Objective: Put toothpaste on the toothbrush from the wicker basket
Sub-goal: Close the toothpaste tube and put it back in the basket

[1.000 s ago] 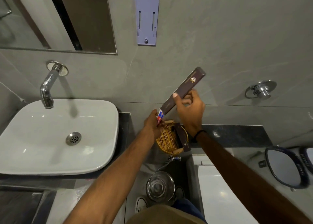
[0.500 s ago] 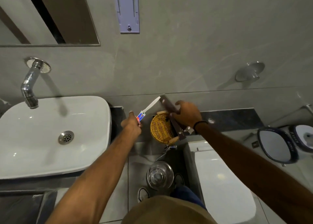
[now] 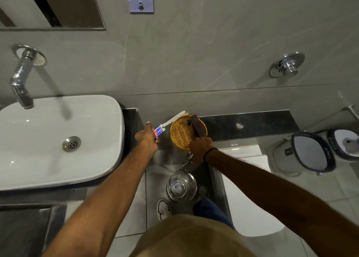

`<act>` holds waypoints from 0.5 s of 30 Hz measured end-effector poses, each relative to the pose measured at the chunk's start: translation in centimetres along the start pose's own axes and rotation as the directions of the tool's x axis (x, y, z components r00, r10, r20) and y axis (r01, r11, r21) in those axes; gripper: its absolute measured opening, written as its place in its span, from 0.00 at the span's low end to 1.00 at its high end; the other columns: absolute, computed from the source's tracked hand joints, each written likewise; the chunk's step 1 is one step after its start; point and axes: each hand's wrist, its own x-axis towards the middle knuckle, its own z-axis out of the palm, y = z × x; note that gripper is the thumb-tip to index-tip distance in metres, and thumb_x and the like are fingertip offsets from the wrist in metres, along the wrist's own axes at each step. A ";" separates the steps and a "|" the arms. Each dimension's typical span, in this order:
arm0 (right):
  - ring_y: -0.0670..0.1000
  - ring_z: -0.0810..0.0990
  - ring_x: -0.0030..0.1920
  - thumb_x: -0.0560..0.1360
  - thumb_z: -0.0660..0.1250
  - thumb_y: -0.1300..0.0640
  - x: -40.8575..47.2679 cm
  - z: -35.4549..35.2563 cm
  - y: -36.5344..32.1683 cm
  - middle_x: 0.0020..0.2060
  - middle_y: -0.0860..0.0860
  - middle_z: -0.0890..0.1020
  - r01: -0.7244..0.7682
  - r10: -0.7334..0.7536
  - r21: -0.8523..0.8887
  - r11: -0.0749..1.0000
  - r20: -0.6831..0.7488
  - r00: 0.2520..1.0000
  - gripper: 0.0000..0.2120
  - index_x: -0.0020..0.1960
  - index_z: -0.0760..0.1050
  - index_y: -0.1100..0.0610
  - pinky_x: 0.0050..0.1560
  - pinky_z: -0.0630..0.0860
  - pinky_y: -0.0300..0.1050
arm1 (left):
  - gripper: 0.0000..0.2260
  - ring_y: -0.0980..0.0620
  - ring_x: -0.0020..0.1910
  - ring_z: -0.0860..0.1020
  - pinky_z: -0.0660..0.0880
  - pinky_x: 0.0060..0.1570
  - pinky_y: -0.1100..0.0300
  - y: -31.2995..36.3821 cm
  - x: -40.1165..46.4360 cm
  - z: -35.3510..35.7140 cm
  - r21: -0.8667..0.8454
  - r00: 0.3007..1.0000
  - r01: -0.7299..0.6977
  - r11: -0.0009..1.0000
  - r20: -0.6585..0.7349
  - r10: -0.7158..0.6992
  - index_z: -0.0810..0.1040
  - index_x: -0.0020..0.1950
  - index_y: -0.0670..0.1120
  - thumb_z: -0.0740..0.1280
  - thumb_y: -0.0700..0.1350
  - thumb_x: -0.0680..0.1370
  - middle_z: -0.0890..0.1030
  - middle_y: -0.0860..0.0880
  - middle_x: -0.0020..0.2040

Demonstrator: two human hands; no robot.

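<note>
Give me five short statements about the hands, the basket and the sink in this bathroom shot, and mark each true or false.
1. The left hand holds a white toothbrush with a red and blue wrapper. True.
2. The right hand is at the near rim of the wicker basket, on a dark brown box. True.
3. The wicker basket sits inside the sink. False: it stands on the dark ledge to the right of the sink.
4. Water runs from the tap. False: no water is visible.
5. The brown box is held high against the wall. False: it lies on the basket.
</note>
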 end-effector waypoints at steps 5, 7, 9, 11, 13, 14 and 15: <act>0.59 0.84 0.55 0.79 0.68 0.53 0.7 -2.9 2.2 0.55 0.57 0.84 0.017 0.048 0.338 0.941 -0.182 0.982 0.15 0.61 0.79 0.59 0.56 0.82 0.54 | 0.18 0.54 0.25 0.71 0.65 0.22 0.64 -0.6 0.1 -0.6 0.137 0.996 -0.083 0.987 -0.023 0.087 0.78 0.44 0.42 0.69 0.57 0.80 0.80 0.45 0.37; 0.61 0.83 0.57 0.79 0.68 0.55 1.1 -4.0 3.3 0.58 0.59 0.84 -0.001 0.108 0.555 0.832 -0.160 0.981 0.16 0.65 0.78 0.60 0.59 0.81 0.54 | 0.18 0.53 0.24 0.72 0.66 0.22 0.63 -0.7 0.0 -0.4 0.200 0.988 -0.139 0.970 -0.041 0.150 0.80 0.43 0.42 0.69 0.57 0.79 0.81 0.45 0.37; 0.61 0.81 0.62 0.80 0.67 0.57 1.5 -4.8 3.8 0.63 0.60 0.82 -0.027 0.116 0.776 0.630 -0.060 0.991 0.18 0.69 0.76 0.60 0.64 0.80 0.54 | 0.19 0.52 0.25 0.74 0.69 0.24 0.62 -0.8 -0.2 0.1 0.274 0.973 -0.206 0.939 -0.041 0.225 0.80 0.38 0.43 0.69 0.58 0.79 0.82 0.45 0.36; 0.61 0.78 0.67 0.81 0.66 0.58 1.6 -5.2 3.5 0.68 0.60 0.78 -0.050 0.045 0.855 0.517 0.031 0.999 0.20 0.72 0.74 0.60 0.67 0.78 0.54 | 0.20 0.50 0.30 0.78 0.76 0.30 0.58 -1.0 -0.4 0.8 0.332 0.957 -0.269 0.904 -0.011 0.289 0.79 0.35 0.45 0.69 0.58 0.79 0.83 0.43 0.38; 0.62 0.78 0.66 0.82 0.65 0.58 1.8 -5.1 3.2 0.68 0.60 0.78 -0.038 -0.018 0.840 0.541 0.057 0.998 0.19 0.72 0.75 0.61 0.68 0.77 0.54 | 0.20 0.48 0.35 0.80 0.80 0.39 0.52 -1.1 -0.6 1.7 0.363 0.944 -0.315 0.877 0.025 0.328 0.77 0.33 0.46 0.69 0.56 0.80 0.84 0.42 0.39; 0.62 0.80 0.64 0.82 0.66 0.57 1.7 -4.9 3.1 0.66 0.61 0.80 -0.020 -0.039 0.830 0.557 0.050 0.998 0.18 0.70 0.77 0.62 0.68 0.78 0.56 | 0.19 0.48 0.36 0.80 0.80 0.41 0.51 -1.2 -0.7 2.2 0.372 0.940 -0.331 0.867 0.043 0.339 0.77 0.33 0.46 0.69 0.56 0.80 0.83 0.43 0.37; 0.63 0.81 0.62 0.82 0.66 0.57 1.6 -4.6 3.1 0.63 0.63 0.82 -0.006 -0.050 0.833 0.553 0.040 0.998 0.17 0.67 0.79 0.64 0.67 0.78 0.58 | 0.19 0.48 0.37 0.80 0.79 0.41 0.52 -1.2 -0.9 2.6 0.375 0.936 -0.343 0.861 0.061 0.346 0.76 0.33 0.46 0.69 0.56 0.80 0.82 0.45 0.35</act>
